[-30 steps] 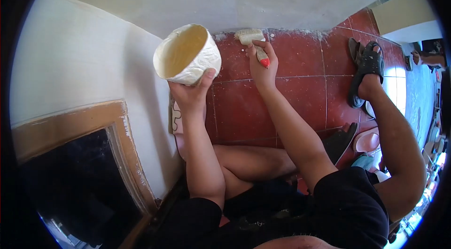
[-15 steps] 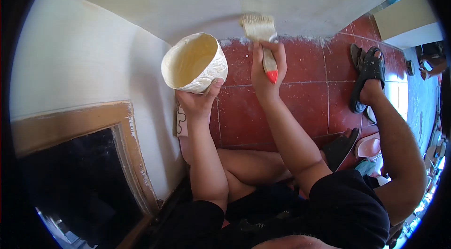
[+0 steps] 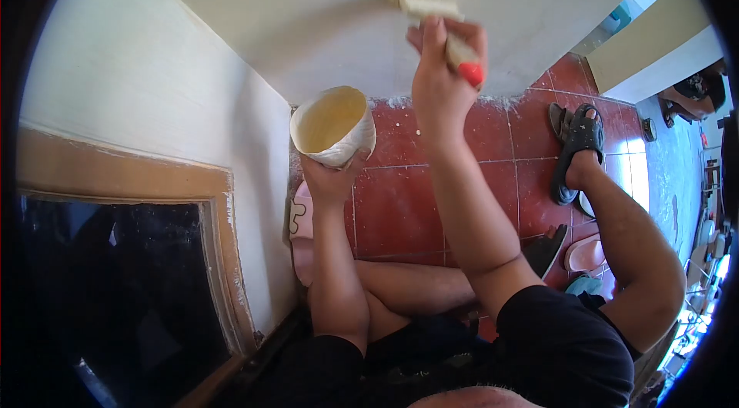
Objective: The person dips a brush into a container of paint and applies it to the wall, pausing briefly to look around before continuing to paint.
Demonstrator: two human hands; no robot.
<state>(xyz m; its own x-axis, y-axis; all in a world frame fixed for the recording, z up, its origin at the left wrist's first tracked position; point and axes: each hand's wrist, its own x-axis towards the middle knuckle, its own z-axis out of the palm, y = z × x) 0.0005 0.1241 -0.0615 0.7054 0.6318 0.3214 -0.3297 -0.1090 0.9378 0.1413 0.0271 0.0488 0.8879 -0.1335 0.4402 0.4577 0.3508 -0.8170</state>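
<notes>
My left hand (image 3: 332, 177) is wrapped round the lower side of a cream paint container (image 3: 350, 135), which is tilted so that its pale yellow inside shows. Between the fingers of my right hand (image 3: 448, 81) is a paintbrush (image 3: 462, 61) with a red-tipped handle. The brush's cream bristles point up and lie at the pale wall (image 3: 346, 31), above the floor edge; whether they press on it is hard to tell.
Red floor tiles (image 3: 400, 208) spread below the wall. A wood-framed dark pane (image 3: 115, 277) is at the left. On the right are a bent leg with a black sandal (image 3: 585, 138), a pink shoe (image 3: 586, 254) and another person (image 3: 697, 96).
My right hand and the brush have moved up along the wall. The container sits slightly lower and further right in view, still in my left hand. The camera view has shifted a little.
</notes>
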